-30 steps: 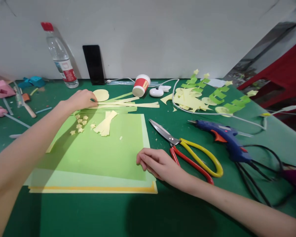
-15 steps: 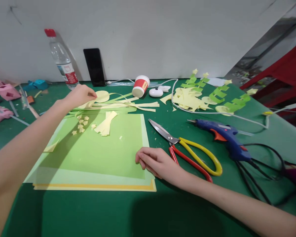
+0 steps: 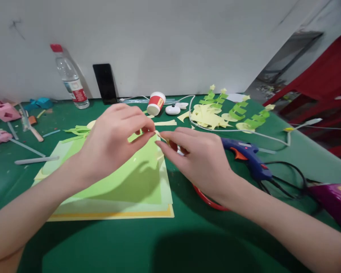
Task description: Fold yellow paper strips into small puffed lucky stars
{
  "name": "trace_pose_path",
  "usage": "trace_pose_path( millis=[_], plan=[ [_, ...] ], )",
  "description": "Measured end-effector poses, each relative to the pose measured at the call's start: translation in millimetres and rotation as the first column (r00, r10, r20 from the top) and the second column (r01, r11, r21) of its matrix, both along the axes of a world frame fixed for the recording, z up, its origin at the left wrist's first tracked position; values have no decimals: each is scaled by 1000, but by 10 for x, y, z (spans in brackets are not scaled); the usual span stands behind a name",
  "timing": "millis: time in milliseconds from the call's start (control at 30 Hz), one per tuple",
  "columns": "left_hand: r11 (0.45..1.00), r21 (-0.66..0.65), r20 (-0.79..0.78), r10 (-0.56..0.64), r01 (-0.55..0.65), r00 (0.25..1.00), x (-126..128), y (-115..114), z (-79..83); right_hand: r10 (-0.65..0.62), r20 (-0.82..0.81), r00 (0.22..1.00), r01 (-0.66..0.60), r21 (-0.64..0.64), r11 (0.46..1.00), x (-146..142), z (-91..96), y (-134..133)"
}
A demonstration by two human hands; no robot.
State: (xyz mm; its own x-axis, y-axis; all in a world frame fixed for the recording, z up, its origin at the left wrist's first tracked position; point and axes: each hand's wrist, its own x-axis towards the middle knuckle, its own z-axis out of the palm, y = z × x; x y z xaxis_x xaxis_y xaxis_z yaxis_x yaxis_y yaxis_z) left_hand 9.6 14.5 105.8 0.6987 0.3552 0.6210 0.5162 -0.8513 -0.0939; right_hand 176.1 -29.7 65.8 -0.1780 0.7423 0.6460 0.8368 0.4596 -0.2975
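Pinched: a pale yellow paper strip (image 3: 158, 133)
Left hand (image 3: 113, 140) and right hand (image 3: 200, 157) each pinch it, close together above green paper (image 3: 149, 189).

Your right hand (image 3: 206, 159) hides the tip of the glue gun (image 3: 252, 159) and most of the scissors (image 3: 209, 203); your left hand (image 3: 113, 140) helps cover the pale strip (image 3: 158, 133). The view's right edge crops a purple object (image 3: 333, 201).

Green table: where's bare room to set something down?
Largest: near band of table, between paper sheets and picture's bottom, left forearm to right forearm. Smaller: right of the glue gun, between white cable and black cord. Crowded: the back, from bottle through phone and cup to yellow scraps; above the sheets, where left hand and right hand pinch a pale strip.
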Motion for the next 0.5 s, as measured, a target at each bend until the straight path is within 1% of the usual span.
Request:
trace_pose_path(
  millis=[67,133,200,233,267,300,333,367,400,433,500],
  plan=[
    [978,208,65,-39,25,997,13,-11,6,31,-51,998,-32,-7,999,-5,24,19],
    [935,352,112,-84,39,990,11,-2,8,57,-104,993,-62,-43,997,17,82,14],
    [910,412,147,-113,43,983,5,7,4,88,-223,971,-128,-175,976,46,161,-7],
    [911,409,161,-124,48,979,4,9,-1,97,-346,933,-198,-269,943,58,201,-19],
    [922,384,182,-131,52,974,6,10,-7,107,-488,866,-306,-350,885,66,236,-28],
    [940,337,213,-136,58,967,11,9,-15,110,-620,777,-420,-380,824,70,263,-34],
    [959,274,251,-142,71,957,19,5,-22,109,-726,679,-518,-369,772,70,280,-38],
    [978,192,290,-136,82,947,28,-2,-29,108,-805,583,-594,-332,732,68,288,-39],
    [990,104,326,-121,92,938,40,-13,-33,106,-859,501,-641,-286,713,64,288,-40],
    [995,14,359,-99,101,928,51,-26,-36,99,-895,435,-663,-244,708,60,283,-40],
    [976,-176,399,-50,130,916,75,-57,-35,79,-937,339,-660,-177,730,52,268,-45]
  ],
)
